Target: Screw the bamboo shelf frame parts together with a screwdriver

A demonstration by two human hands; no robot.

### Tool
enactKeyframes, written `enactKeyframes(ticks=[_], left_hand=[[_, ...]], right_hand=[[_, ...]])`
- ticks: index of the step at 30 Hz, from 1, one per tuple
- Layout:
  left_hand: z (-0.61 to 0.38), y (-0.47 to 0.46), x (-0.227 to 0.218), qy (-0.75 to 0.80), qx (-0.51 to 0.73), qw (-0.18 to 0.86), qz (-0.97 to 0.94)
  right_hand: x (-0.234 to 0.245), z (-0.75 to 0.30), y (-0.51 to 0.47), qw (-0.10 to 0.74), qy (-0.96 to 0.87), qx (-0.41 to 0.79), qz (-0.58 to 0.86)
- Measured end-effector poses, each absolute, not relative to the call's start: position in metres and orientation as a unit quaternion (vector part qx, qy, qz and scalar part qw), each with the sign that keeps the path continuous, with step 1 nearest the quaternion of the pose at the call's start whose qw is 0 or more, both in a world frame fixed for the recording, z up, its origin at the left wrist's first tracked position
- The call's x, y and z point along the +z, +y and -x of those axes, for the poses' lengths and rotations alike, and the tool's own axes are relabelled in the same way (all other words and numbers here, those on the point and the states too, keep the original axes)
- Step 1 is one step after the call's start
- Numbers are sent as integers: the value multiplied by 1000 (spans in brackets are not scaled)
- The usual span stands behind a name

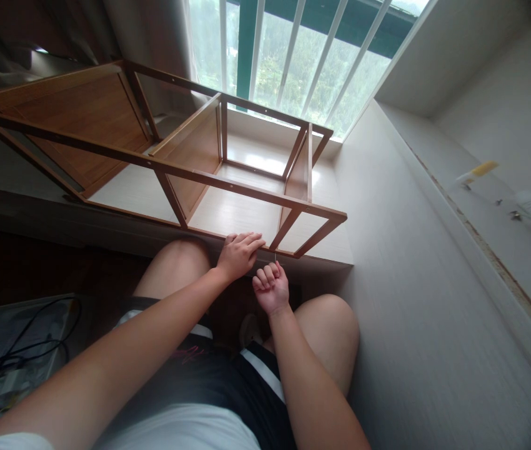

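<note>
A wooden shelf frame [162, 164] lies on its side on a pale raised platform [228, 215] by the window. My left hand [240, 253] rests on the frame's near bottom rail, fingers curled over its edge. Just right of it my right hand [271, 286] is closed in a fist around a thin metal tool [275, 256], whose shaft points up into the underside of the rail. Both my bare knees show below the hands.
A barred window [288, 56] lies behind the frame. A white wall [415, 300] rises at the right, with a ledge [495, 212] carrying small screws, a tube and a packet. Black cables [17, 362] lie on a sheet at the lower left.
</note>
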State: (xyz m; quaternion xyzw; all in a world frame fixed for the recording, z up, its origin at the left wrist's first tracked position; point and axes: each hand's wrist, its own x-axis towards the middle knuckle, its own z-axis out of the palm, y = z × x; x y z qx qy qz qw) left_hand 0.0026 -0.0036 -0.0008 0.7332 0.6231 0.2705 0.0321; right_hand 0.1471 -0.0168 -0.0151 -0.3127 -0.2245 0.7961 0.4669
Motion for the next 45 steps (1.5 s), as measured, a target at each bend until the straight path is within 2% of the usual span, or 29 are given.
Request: enactKeyframes(ticks=[4, 13, 24, 30, 45], left_hand=[[-2, -3, -2, 623, 272, 30, -733], [-2, -4, -2, 623, 274, 31, -732], [-2, -4, -3, 625, 273, 31, -731], [-1, -4, -2, 625, 271, 34, -731], [-1, -4, -2, 624, 268, 34, -733]], right_hand=[[-19, -147, -18, 470, -222, 803, 293], [-27, -137, -17, 467, -259, 772, 345], [-50, -133, -15, 507, -402, 569, 508], [-48, -137, -12, 490, -480, 475, 551], [-41, -138, -14, 441, -548, 407, 583]])
